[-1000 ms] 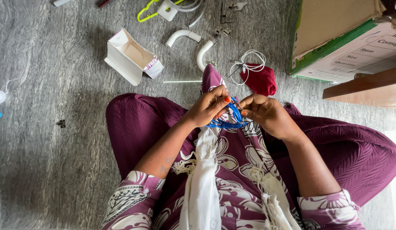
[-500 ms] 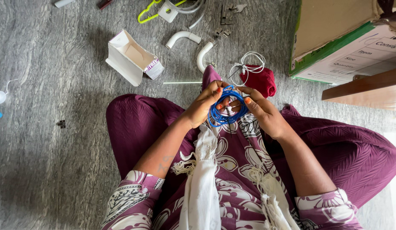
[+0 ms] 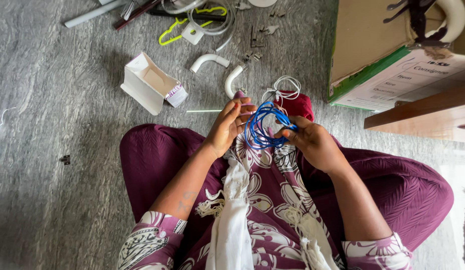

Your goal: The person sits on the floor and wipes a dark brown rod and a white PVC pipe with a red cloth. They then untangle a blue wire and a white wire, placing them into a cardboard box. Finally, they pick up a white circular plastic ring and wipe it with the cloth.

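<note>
Blue wire coil [image 3: 262, 127], looped several times, held up between both hands above the lap. Left hand [image 3: 227, 127] curled at the coil's left edge, fingertips pinched on the strands, thumb side toward the loops. Right hand [image 3: 312, 142] closed on the coil's right edge, fingers wrapped over the blue strands near the knuckles. Both hands gripping, neither spread open.

Just beyond the right hand, on the grey floor [image 3: 52, 100]: red cloth bundle [image 3: 297, 106] with a small coil of white cable [image 3: 281, 89] lying against it. Just beyond the left hand: two white pipe elbows [image 3: 233, 80], one curved toward the fingertips, the other a little farther out. Farther out and to the left of the left hand: open white carton [image 3: 150, 82] tipped on its side. Well beyond both hands, near the top edge: yellow-green hanger [image 3: 180, 30] tangled with clear tubing, a grey pipe and small dark metal bits. Off to the right of the right hand: cardboard box [image 3: 387, 50] with a green stripe, and a wooden edge [image 3: 422, 112] below it.

Beneath the hands: purple patterned dress [image 3: 272, 200] and a white fringed scarf [image 3: 232, 225] hanging down the lap.
</note>
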